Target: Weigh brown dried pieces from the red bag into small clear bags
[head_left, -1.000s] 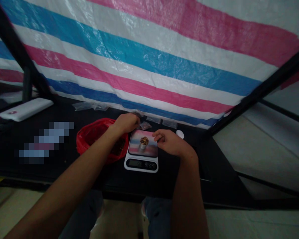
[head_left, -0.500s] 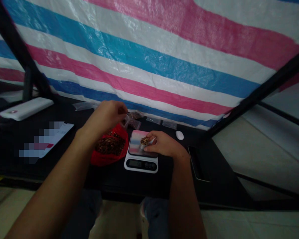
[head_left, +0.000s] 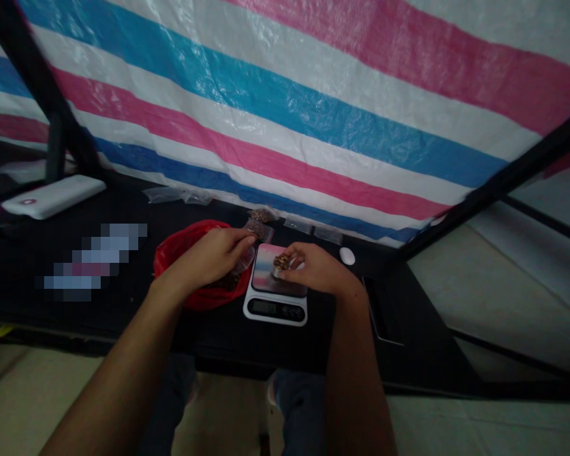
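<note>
A small white kitchen scale (head_left: 275,308) stands on the black table (head_left: 123,310) in front of me. On its plate sits a little metal cup (head_left: 280,266) heaped with brown bits. My right hand (head_left: 313,267) is closed round that cup. My left hand (head_left: 213,256) hovers over a red plastic bag (head_left: 171,253) of brown bits, left of the scale, and pinches a small clear plastic bag (head_left: 245,259) at its fingertips.
More small clear bags (head_left: 261,221) lie behind the scale by the striped tarpaulin (head_left: 313,114). A white oval object (head_left: 347,256) sits right of the scale, a white flat box (head_left: 54,196) at far left, a blurred paper (head_left: 95,261) nearer.
My left hand rose from behind the red bag with a small clear bag, then came down over the red bag. My right hand closed on the metal cup.
</note>
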Available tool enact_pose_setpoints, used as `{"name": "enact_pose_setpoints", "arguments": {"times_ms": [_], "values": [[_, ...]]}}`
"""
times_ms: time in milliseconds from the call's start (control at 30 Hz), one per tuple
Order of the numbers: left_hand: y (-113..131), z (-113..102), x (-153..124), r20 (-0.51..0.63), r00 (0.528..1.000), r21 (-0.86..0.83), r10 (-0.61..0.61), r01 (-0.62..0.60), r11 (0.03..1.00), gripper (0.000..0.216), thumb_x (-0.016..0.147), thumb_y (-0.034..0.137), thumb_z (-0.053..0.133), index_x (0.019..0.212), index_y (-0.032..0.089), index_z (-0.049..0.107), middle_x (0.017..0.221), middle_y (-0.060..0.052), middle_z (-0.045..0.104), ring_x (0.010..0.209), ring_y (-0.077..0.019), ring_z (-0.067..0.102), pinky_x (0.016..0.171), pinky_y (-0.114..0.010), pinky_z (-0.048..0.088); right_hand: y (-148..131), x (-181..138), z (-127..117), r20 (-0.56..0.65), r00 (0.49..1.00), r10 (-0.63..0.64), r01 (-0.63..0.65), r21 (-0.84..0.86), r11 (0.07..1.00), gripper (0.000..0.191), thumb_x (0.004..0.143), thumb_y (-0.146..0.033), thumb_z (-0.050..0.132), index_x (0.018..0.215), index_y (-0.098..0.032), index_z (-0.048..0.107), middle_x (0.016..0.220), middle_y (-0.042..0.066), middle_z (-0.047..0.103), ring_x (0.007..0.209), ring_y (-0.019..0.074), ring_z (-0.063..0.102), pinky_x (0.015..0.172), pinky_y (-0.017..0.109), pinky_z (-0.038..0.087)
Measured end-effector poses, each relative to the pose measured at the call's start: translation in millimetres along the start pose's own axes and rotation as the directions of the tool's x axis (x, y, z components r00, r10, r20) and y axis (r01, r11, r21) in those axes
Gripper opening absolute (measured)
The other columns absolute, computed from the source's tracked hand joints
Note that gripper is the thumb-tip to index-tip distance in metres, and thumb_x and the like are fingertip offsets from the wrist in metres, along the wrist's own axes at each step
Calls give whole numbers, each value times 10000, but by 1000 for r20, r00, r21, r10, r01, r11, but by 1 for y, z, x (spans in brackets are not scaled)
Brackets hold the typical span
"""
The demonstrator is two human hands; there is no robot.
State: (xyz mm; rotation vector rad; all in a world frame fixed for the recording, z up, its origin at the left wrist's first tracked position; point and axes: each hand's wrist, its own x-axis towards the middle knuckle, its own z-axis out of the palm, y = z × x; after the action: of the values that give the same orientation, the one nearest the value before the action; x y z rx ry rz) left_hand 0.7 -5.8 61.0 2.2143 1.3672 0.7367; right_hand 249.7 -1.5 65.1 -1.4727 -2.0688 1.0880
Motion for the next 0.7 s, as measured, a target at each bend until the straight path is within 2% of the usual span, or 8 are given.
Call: {"name": "enact_pose_setpoints", "arguments": {"times_ms": [67, 133, 200, 300, 433, 700], "values": [[-2, 0, -5, 1, 999, -76, 42, -42, 996, 574, 952, 526, 600, 1433, 212, 619, 1279, -86, 758, 1107, -262, 734, 944, -321, 552, -3, -1, 0, 2, 1000, 0, 0, -9, 1000, 241, 783, -178, 797, 1004, -154, 705, 935, 41, 743, 829, 165, 677, 740, 285, 516], [-5, 1, -10, 20, 997, -124, 74, -71, 990, 894, 794, 533, 796, 1568, 235, 460, 1435, -100, 673, 1227, -284, 690, 1012, -338, 540, -6, -2, -1, 4, 1000, -7, 7, -22, 1000, 224, 784, -159, 786, 993, -155, 705, 946, 41, 741, 840, 162, 674, 756, 285, 513], [-10, 4, -13, 48, 998, -149, 41, -33, 988, 1039, 730, 491, 860, 1613, 234, 378, 1449, -121, 660, 1211, -299, 699, 1022, -371, 546, -10, -4, -1, -7, 1000, -20, 20, -44, 999, 213, 780, -137, 772, 981, -158, 705, 955, 38, 738, 848, 161, 672, 759, 282, 507], [-16, 10, -14, 60, 998, -138, -19, 27, 990, 932, 764, 465, 837, 1569, 194, 454, 1424, -149, 672, 1184, -319, 707, 1039, -421, 541, -13, -6, -3, -26, 999, -47, 44, -82, 996, 221, 772, -118, 758, 982, -160, 702, 957, 37, 731, 859, 165, 668, 771, 284, 502], [-16, 24, -9, 33, 998, -93, 53, -49, 994, 779, 742, 471, 857, 1420, 166, 622, 1405, -158, 677, 1254, -342, 660, 1074, -439, 518, -11, -5, -3, -36, 998, -58, 54, -88, 995, 239, 752, -104, 750, 978, -156, 690, 971, 56, 740, 892, 187, 679, 804, 306, 514], [-7, 34, -4, 39, 989, -87, 141, -137, 987, 576, 880, 407, 735, 1406, 192, 640, 1324, -123, 714, 1155, -289, 689, 1007, -397, 524, -14, -7, -3, -84, 993, -86, 73, -153, 986, 273, 727, -96, 726, 981, -175, 664, 1012, 46, 731, 929, 199, 667, 829, 316, 493]]}}
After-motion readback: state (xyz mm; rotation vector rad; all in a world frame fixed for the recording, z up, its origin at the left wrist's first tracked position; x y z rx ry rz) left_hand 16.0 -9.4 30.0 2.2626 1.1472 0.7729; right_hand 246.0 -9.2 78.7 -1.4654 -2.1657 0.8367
